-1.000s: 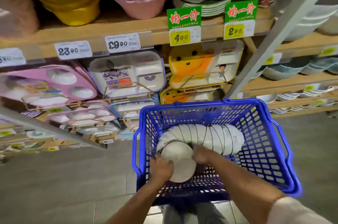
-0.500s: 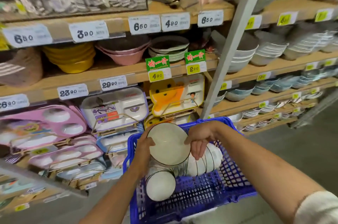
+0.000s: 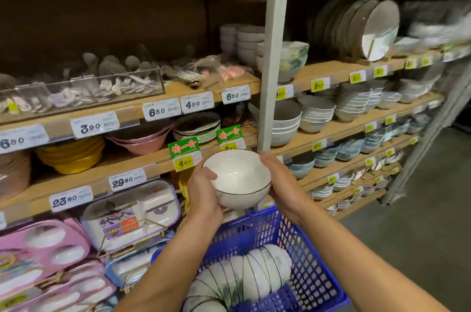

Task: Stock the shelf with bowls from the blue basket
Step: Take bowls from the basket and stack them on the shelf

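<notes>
I hold a white bowl with a thin dark rim [image 3: 237, 176] upright in front of the shelves, above the blue basket [image 3: 313, 276]. My left hand [image 3: 204, 194] grips its left side with the thumb over the rim. On the bowl's right side my right hand [image 3: 283, 181] cups the wall. A row of several nested white bowls [image 3: 244, 276] lies on its side in the basket. To the right of the grey upright post [image 3: 270, 56], the wooden shelves [image 3: 339, 130] carry stacks of pale bowls [image 3: 285, 123].
Left of the post are yellow bowls [image 3: 71, 156], pink bowls [image 3: 140, 138], a stack of plates [image 3: 196, 128] and children's divided trays [image 3: 130, 215]. Price tags line each shelf edge. Grey floor [image 3: 413, 235] lies to the right.
Both hands lifted one bowl out of the basket and raised it up toward the shelves. The view tilted upward, so higher shelves came into sight.
</notes>
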`<control>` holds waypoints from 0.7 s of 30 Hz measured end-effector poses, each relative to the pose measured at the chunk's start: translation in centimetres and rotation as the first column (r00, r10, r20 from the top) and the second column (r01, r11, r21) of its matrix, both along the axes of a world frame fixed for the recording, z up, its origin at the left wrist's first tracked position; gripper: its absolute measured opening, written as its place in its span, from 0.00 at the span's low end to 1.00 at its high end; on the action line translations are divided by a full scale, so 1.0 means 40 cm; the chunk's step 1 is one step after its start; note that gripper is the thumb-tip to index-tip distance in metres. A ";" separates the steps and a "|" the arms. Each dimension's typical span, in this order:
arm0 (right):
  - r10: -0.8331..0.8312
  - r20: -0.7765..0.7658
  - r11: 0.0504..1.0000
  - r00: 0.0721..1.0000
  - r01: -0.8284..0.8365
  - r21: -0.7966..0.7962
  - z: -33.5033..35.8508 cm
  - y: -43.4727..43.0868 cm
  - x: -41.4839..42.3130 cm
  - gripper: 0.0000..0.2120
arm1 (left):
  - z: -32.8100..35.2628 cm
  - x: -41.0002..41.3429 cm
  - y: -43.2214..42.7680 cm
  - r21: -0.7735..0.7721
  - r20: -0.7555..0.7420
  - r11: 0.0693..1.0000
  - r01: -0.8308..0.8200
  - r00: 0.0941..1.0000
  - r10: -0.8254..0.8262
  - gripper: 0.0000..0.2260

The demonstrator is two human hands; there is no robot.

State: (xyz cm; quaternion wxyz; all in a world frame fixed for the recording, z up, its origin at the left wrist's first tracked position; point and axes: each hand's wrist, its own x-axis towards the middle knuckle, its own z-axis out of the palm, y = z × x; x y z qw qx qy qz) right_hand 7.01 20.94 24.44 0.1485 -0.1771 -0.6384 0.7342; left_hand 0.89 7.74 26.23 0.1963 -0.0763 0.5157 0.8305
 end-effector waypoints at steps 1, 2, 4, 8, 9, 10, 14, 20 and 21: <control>-0.052 -0.043 0.999 0.998 0.052 -0.005 0.014 0.011 0.007 0.17 | 0.019 0.013 0.024 -0.004 -0.012 1.000 -0.003 1.000 0.002 0.13; -0.097 -0.084 0.995 0.992 0.096 -0.016 0.032 0.029 0.020 0.15 | 0.039 0.029 0.052 -0.009 -0.031 1.000 0.001 1.000 -0.002 0.12; -0.163 -0.131 0.986 0.978 0.156 -0.057 0.069 0.073 0.056 0.16 | 0.071 0.065 0.110 -0.008 -0.064 1.000 0.018 0.998 -0.018 0.10; -0.220 -0.153 0.970 0.963 0.201 -0.134 0.113 0.214 0.145 0.15 | 0.125 0.150 0.246 0.002 -0.093 0.995 0.100 0.991 -0.100 0.11; -0.226 -0.165 0.968 0.960 0.203 -0.144 0.122 0.259 0.170 0.14 | 0.137 0.175 0.287 0.004 -0.096 0.993 0.119 0.988 -0.118 0.12; -0.227 -0.174 0.968 0.958 0.202 -0.148 0.132 0.299 0.195 0.14 | 0.147 0.197 0.325 0.008 -0.099 0.991 0.134 0.986 -0.132 0.13; -0.262 -0.199 0.958 0.944 0.230 -0.171 0.163 0.453 0.295 0.14 | 0.184 0.292 0.476 0.010 -0.114 0.982 0.186 0.976 -0.184 0.20; -0.344 -0.188 0.928 0.920 0.303 -0.216 0.214 0.640 0.406 0.15 | 0.219 0.402 0.679 0.067 -0.066 0.978 0.198 0.979 -0.193 0.12; -0.360 -0.178 0.921 0.916 0.319 -0.223 0.219 0.665 0.415 0.15 | 0.225 0.410 0.704 0.077 -0.071 0.976 0.204 0.977 -0.199 0.11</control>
